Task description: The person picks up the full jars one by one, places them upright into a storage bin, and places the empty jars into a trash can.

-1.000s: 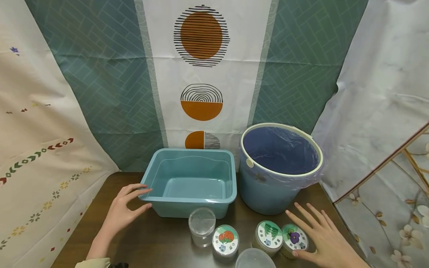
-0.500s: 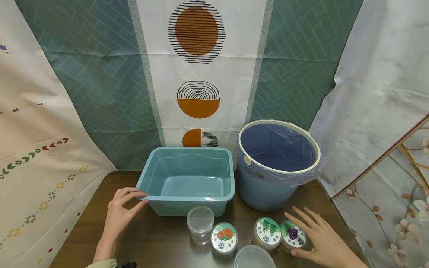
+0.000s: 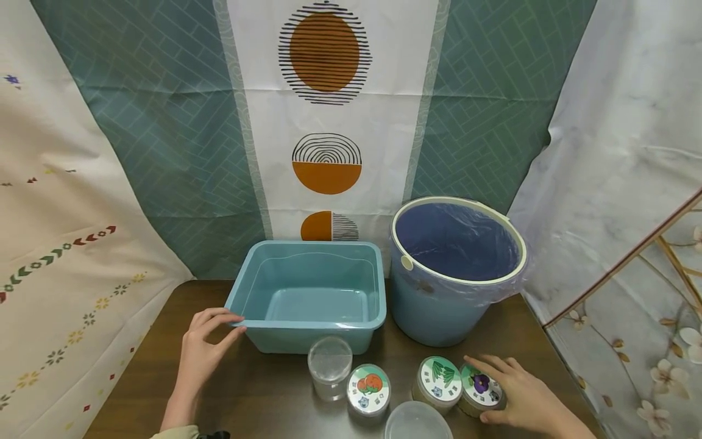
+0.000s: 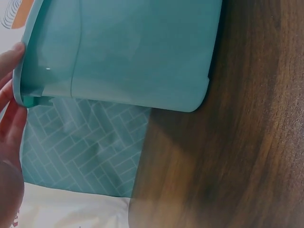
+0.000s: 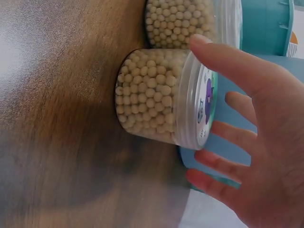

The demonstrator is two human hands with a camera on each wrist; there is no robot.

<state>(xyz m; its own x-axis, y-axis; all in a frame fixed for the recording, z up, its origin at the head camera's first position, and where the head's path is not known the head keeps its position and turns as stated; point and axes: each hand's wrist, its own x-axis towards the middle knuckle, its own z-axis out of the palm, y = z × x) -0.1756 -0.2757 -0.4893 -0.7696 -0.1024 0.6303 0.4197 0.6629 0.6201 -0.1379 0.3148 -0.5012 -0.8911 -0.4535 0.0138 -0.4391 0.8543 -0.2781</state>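
Note:
My left hand [image 3: 200, 350] pinches the front left corner of a teal plastic basin's rim [image 3: 312, 326]. In the left wrist view, thumb and fingertips lie on either side of that rim. At the front right, my right hand [image 3: 521, 393] reaches around a clear round jar whose lid shows a purple flower [image 3: 481, 384]. The right wrist view shows this jar [image 5: 147, 95] full of small beige balls, its thumb side near the lid, the other fingers spread beyond it. Beside it stands a similar jar with a green vegetable label [image 3: 440, 378].
A blue bin [image 3: 433, 317] with a plastic liner stands behind the jars. Left of them are a jar with an orange-red label [image 3: 368, 393], a clear lidded jar [image 3: 330, 366] and a translucent lid [image 3: 418, 422] at the front edge. Curtains enclose the wooden table [image 3: 252, 402].
My left hand has closed from spread fingers to a pinch on the basin's rim. My right hand has drawn its fingers in around the purple-flower jar.

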